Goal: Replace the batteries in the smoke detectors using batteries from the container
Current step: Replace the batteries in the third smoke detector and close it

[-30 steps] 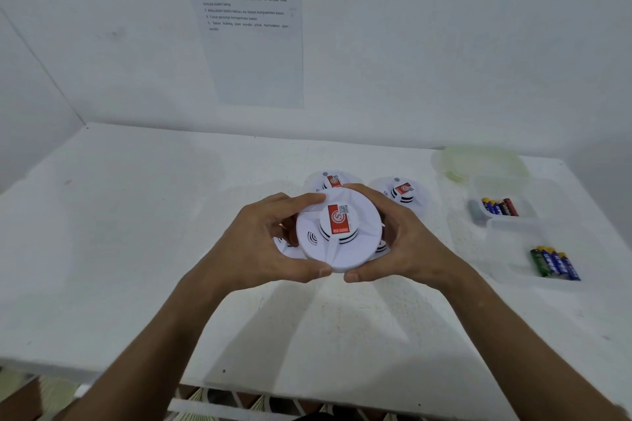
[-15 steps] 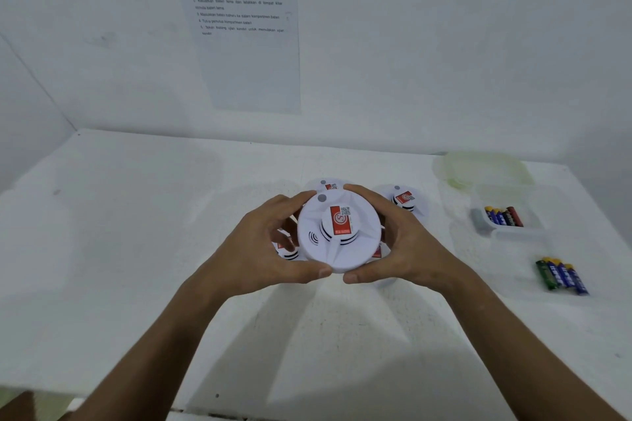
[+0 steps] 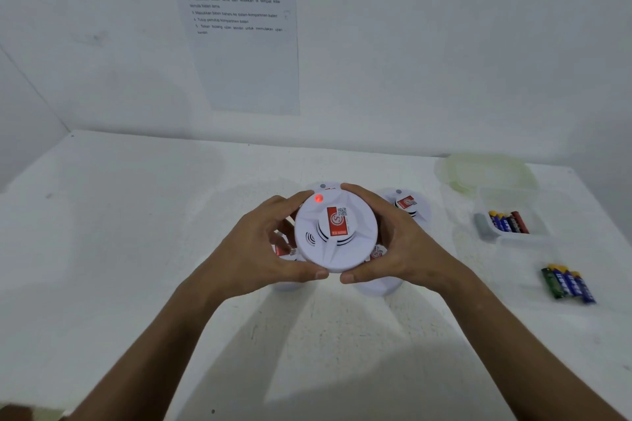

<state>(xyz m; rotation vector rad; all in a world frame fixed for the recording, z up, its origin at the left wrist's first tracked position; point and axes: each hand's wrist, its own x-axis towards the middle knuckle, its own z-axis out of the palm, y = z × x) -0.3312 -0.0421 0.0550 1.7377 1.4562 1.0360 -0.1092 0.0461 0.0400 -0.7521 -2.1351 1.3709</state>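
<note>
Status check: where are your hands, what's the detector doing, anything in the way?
Both hands, left and right, grip the smoke detector above the table. Its red light is lit. Other detectors crowd underneath; nothing blocks the battery container.

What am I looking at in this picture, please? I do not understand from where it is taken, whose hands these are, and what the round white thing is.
There is no machine here. The picture comes from a camera worn on a person's head, looking forward and down at their own two bare hands.

The left hand and the right hand together grip a round white smoke detector, lifted above a white table. A small red light glows on its face.

More smoke detectors lie on the table beneath and behind it; one shows clearly past the right hand.

Further right stands a clear container with batteries inside, its lid behind it. A separate group of loose batteries lies nearer the camera. A printed sheet hangs on the wall.
</note>
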